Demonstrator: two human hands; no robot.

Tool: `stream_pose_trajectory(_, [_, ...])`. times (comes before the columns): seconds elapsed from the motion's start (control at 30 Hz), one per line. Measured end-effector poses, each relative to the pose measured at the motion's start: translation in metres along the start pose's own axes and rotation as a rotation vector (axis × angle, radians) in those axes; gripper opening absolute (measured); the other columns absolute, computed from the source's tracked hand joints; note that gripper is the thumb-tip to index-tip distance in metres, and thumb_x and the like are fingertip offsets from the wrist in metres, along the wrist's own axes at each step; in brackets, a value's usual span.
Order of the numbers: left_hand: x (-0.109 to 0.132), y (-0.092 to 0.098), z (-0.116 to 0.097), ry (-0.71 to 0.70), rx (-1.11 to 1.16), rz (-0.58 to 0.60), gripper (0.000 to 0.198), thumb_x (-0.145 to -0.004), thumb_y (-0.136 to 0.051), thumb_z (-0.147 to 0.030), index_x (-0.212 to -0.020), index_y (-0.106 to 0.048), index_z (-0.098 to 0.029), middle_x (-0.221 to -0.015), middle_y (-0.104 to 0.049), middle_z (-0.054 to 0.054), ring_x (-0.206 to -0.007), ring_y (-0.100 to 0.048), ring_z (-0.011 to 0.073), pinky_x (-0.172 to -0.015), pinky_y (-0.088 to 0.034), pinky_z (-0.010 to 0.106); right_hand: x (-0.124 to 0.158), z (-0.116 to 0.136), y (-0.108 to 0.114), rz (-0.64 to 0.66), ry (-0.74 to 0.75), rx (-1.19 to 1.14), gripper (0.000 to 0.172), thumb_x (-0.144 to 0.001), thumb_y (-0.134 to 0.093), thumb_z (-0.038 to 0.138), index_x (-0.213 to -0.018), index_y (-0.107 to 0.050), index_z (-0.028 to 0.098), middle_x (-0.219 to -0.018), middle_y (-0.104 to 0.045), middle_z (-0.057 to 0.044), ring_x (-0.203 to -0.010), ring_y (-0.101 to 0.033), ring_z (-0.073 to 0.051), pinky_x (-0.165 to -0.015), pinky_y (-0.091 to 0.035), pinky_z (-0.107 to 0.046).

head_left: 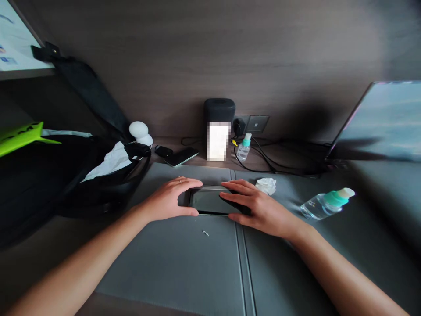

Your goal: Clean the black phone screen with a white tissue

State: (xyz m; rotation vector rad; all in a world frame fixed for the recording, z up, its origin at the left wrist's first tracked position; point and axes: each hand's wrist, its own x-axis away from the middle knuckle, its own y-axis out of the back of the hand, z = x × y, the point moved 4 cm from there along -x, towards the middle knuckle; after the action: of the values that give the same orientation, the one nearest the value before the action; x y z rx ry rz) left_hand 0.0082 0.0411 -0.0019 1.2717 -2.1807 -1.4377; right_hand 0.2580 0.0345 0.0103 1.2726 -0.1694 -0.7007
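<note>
A dark smartphone (pixel 207 202) lies sideways, screen up, on or just above a grey leather-like mat (pixel 184 263). Around its left end is my left hand (pixel 171 197), with the fingers at the far edge and the thumb at the near edge. My right hand (pixel 259 206) grips the other end, thumb on the near side and one finger reaching over the screen. A small white scrap (pixel 205 233) rests on the mat below the phone. Beyond my right hand sits a crumpled white tissue (pixel 266 186).
A clear spray bottle (pixel 320 206) lies tilted at the right, near a laptop screen (pixel 381 123). Behind stand a second spray bottle (pixel 244 149), a black speaker (pixel 219 109), cables and another phone (pixel 181 156). A black bag (pixel 59 184) fills the left side.
</note>
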Motion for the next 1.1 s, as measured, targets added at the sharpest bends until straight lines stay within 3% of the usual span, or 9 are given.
stream_pose_trajectory(0.4, [0.0007,-0.0011,0.0004,-0.012,-0.044,0.009,0.064,-0.070,-0.083,-0.044,-0.126,-0.058,-0.027,-0.123,-0.065,0.006,-0.114,-0.059,0.0265,-0.098,-0.050,0.044,0.0029,-0.0035,-0.0045,0.018,-0.053,0.000,0.045,-0.092,-0.062,0.041,-0.134,-0.058,0.027,-0.142,-0.052,-0.009,-0.124,-0.051,-0.029,-0.102,-0.046,-0.051])
stream_pose_trajectory(1.1, [0.0030,0.0053,-0.0012,0.025,-0.059,-0.008,0.055,-0.071,-0.081,-0.044,-0.119,-0.059,-0.026,-0.118,-0.066,0.004,-0.112,-0.060,0.0255,-0.097,-0.049,0.042,-0.0007,-0.0048,-0.0081,-0.019,-0.056,-0.073,0.043,-0.088,-0.067,0.041,-0.129,-0.063,0.026,-0.139,-0.055,-0.010,-0.122,-0.052,-0.029,-0.101,-0.047,-0.050])
